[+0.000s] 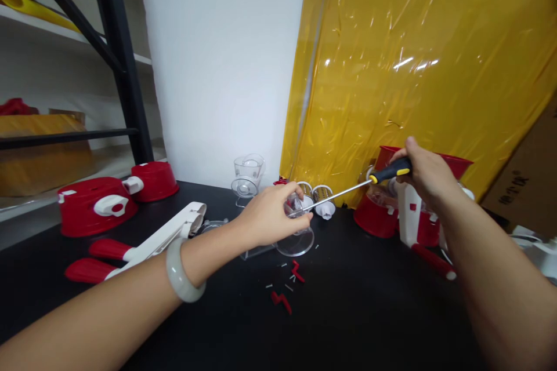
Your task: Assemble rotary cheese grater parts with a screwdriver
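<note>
My left hand (272,214), with a pale bangle on the wrist, is closed on a clear plastic part (296,237) that stands on the black table (357,324). My right hand (424,173) grips the black-and-yellow handle of a screwdriver (348,191). Its metal shaft slants down to the left, and the tip meets the clear part at my left fingers. Small red clips (282,300) and several tiny screws lie on the table just in front of the clear part.
Red and white appliance parts (98,206) lie at the left, with white handles with red grips (143,243). A red and white assembled unit (404,214) stands under my right arm. A clear funnel (248,177), metal drums (322,200), yellow plastic sheet (413,58), a shelf frame (117,52).
</note>
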The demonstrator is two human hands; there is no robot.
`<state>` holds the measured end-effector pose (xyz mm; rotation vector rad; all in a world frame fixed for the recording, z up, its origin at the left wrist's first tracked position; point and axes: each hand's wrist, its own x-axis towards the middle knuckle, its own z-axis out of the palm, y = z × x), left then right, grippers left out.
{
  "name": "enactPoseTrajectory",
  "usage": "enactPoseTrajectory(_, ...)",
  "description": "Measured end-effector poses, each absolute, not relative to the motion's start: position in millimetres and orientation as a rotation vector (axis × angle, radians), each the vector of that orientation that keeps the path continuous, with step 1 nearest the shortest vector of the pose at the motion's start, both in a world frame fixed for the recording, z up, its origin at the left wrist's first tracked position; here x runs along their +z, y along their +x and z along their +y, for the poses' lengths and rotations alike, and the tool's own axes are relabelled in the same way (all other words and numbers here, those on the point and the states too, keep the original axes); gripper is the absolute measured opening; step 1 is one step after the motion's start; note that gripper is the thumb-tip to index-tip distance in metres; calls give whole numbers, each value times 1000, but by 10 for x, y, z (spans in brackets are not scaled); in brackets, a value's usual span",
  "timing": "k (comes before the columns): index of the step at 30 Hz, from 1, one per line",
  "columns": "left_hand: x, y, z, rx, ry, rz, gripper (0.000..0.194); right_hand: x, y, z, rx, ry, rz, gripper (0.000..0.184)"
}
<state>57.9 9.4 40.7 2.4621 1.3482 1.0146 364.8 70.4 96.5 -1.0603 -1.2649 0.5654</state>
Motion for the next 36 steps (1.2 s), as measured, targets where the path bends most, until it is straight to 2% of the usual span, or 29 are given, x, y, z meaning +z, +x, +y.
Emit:
enactPoseTrajectory(4, 412, 576, 96, 1023, 2461, 1344, 28, 969, 3630, 640, 788, -786, -1196, 16)
enactPoseTrajectory(8, 423, 565, 98, 1021, 2442, 1359, 28, 1004, 3624, 522, 998, -551, -1288, 25)
enactPoseTrajectory(11, 427, 557, 103, 1024, 2435, 1373, 29, 1011, 3629, 538, 954, -670, -1305, 15)
enactPoseTrajectory(14, 427, 554, 108, 1026, 2428, 1374, 30, 986, 3627, 616, 739, -978, -1282, 37)
enactPoseTrajectory(16, 422, 553, 112, 1036, 2425, 1368, 29, 968, 3624, 640, 671, -1020, -1276, 32)
enactPoseTrajectory(19, 410, 548, 123, 1050, 2417, 1363, 30, 974, 3629, 590, 780, -862, -1282, 18)
enactPoseTrajectory(23, 392, 538, 144, 1051, 2407, 1375, 33, 1021, 3665, 505, 942, -710, -1363, 21)
enactPoseTrajectory(27, 395, 537, 142, 1046, 2422, 1366, 31, 999, 3705, 573, 729, -1035, -1332, 38)
enactPoseTrajectory(29, 405, 541, 131, 1036, 2426, 1363, 30, 970, 3714, 617, 670, -1091, -1312, 27)
enactPoseTrajectory(31, 414, 545, 121, 1032, 2422, 1364, 30, 957, 3711, 624, 747, -977, -1297, 13)
enactPoseTrajectory(36, 419, 551, 114, 1044, 2414, 1376, 30, 1016, 3671, 531, 979, -634, -1320, 21)
